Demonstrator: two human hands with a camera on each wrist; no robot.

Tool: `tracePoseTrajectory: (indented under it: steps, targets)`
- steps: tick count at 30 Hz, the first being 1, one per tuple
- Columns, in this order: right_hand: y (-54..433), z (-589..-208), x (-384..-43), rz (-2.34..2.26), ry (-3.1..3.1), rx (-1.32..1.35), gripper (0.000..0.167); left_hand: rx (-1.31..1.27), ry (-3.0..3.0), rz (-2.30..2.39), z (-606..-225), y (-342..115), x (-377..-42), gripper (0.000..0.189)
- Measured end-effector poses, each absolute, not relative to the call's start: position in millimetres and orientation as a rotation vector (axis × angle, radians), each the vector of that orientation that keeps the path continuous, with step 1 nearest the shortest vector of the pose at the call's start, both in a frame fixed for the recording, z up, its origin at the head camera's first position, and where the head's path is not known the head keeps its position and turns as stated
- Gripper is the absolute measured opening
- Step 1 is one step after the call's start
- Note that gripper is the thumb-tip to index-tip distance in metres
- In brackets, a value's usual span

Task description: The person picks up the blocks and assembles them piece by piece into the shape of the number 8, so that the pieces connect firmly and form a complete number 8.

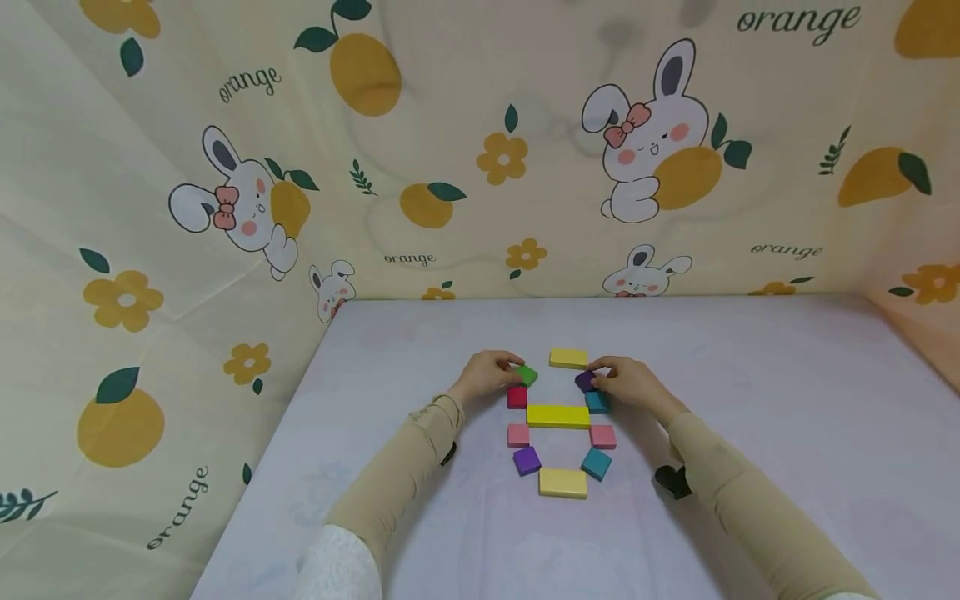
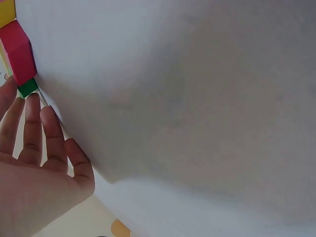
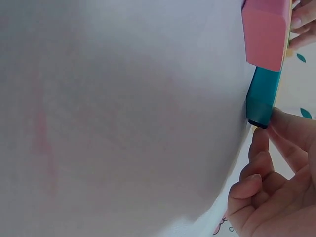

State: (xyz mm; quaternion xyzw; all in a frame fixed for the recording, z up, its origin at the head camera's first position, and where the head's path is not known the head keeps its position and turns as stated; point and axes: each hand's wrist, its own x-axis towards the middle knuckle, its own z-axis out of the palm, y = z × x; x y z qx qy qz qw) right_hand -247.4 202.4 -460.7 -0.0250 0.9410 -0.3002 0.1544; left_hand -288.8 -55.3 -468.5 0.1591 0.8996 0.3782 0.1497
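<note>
Between the thumb and fingers of my left hand is a green block, at the upper left of a ring of coloured blocks. Just below it lies a red block, which hides most of the green one in the left wrist view. My right hand pinches a dark purple block at the upper right, directly above a teal block. In the right wrist view only a dark edge of the purple block shows past the teal block. A pale yellow block lies between and beyond both hands.
A long yellow block crosses the ring's middle. Below it lie two pink blocks, a violet block, another teal block and a cream block. A printed cloth hangs behind the white table.
</note>
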Motion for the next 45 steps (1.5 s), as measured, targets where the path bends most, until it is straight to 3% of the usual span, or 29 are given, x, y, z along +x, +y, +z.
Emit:
tracePoseTrajectory:
  steps: [20, 45]
  targets:
    - [201.1, -455.2, -246.2, -0.919, 2.796, -0.01, 0.036, 0.454, 2.572, 1.102, -473.4, -59.5, -289.1, 0.028]
    - [182.8, -460.8, -273.6, -0.893, 2.807, -0.014, 0.036, 0.47, 2.578, 1.074, -471.5, -60.3, -290.0, 0.029]
